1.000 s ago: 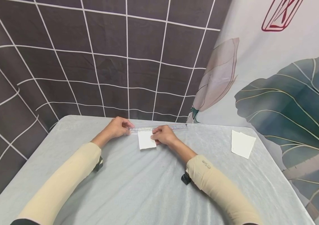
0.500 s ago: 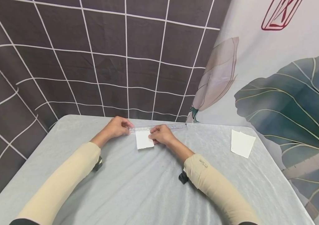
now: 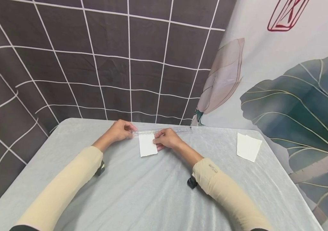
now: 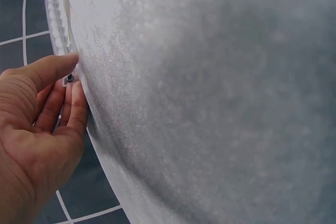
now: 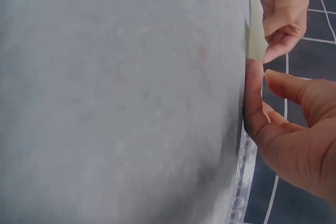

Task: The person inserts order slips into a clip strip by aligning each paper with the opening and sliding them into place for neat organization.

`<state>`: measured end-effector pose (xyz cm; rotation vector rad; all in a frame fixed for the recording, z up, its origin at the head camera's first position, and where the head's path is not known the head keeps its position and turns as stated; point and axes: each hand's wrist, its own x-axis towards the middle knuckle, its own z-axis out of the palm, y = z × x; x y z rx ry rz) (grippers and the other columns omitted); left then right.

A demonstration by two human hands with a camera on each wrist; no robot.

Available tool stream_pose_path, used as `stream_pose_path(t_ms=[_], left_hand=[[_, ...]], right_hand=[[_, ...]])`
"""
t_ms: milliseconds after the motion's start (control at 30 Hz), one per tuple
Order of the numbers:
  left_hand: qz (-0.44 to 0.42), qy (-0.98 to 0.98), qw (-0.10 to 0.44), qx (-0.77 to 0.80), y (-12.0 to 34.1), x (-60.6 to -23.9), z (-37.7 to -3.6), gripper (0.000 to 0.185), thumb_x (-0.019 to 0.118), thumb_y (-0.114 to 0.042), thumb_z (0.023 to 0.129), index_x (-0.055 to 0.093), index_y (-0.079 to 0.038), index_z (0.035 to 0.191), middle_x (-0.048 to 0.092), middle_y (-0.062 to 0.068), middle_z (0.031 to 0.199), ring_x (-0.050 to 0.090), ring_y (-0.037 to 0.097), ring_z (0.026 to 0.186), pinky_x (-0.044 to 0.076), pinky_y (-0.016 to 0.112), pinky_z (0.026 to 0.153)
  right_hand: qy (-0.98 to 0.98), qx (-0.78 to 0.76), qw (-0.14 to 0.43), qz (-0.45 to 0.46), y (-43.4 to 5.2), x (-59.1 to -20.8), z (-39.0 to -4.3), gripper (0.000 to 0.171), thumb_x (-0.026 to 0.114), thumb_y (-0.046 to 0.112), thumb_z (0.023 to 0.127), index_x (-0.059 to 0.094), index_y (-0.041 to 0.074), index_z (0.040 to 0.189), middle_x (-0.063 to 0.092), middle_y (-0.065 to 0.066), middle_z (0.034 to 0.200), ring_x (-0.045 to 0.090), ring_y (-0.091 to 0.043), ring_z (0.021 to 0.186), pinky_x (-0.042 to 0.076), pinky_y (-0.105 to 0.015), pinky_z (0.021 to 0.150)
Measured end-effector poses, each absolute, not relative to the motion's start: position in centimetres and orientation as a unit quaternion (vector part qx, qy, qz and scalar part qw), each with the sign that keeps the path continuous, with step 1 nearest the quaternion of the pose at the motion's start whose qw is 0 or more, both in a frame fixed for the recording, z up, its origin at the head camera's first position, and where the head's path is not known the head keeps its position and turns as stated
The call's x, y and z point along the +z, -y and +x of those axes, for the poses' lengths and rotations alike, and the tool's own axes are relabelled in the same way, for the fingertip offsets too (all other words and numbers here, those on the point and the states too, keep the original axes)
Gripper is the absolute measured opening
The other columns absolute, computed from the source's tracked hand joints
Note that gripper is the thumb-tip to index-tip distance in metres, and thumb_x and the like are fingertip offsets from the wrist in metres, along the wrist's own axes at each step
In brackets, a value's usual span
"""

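Note:
A clear plastic ruler [image 3: 164, 130] lies along the far edge of the grey-clothed table [image 3: 152, 195]. A small white paper [image 3: 148, 145] sticks out from under it toward me. My left hand [image 3: 123, 130] pinches the ruler's left end; the left wrist view shows the left hand [image 4: 50, 103] with thumb and fingers closed on the ruler's tip [image 4: 68, 77]. My right hand [image 3: 165, 138] rests on the paper's right edge and the ruler. In the right wrist view the right hand [image 5: 283, 124] presses its straight index finger down beside the paper [image 5: 255, 38], thumb held apart.
Two more white paper pieces [image 3: 248, 147] lie overlapped near the table's right edge. A dark grid-patterned cloth [image 3: 94, 64] hangs behind the table, a leaf-printed one [image 3: 291, 96] at the right. The table's rounded far edge runs just behind the ruler.
The white paper now reaches a little further toward me from under the ruler. The right hand shifted slightly on it. The left hand and ruler stayed in place.

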<state>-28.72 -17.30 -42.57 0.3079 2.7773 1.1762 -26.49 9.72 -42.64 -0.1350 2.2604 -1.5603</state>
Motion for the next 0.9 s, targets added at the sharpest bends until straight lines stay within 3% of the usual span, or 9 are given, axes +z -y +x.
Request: stream_pose_path(t_ms=[200,900], left_hand=[[0.095,-0.916,0.058,0.386,17.3,-42.7,-28.7,0.035,0.083,0.003,0.084,0.086,-0.001,0.119,0.083,0.018,0.112,0.071,0.027,0.107,0.056,0.034,0.093],[0.109,-0.915,0.054,0.385,17.5,-42.6,-28.6,0.035,0.082,0.004,0.083,0.085,0.000,0.117,0.084,0.018,0.110,0.071,0.026,0.103,0.055,0.030,0.087]], right_hand=[[-0.807,-0.551,0.207,-0.050,-10.7,-42.3,-26.1,0.029,0.078,0.000,0.100,0.071,-0.012,0.125,0.077,-0.010,0.082,0.074,-0.009,0.062,0.067,-0.027,0.067],[-0.804,-0.553,0.212,-0.053,-15.6,-41.5,-25.5,0.034,0.076,0.003,0.103,0.068,-0.012,0.132,0.082,-0.017,0.101,0.078,-0.012,0.073,0.067,-0.027,0.070]])
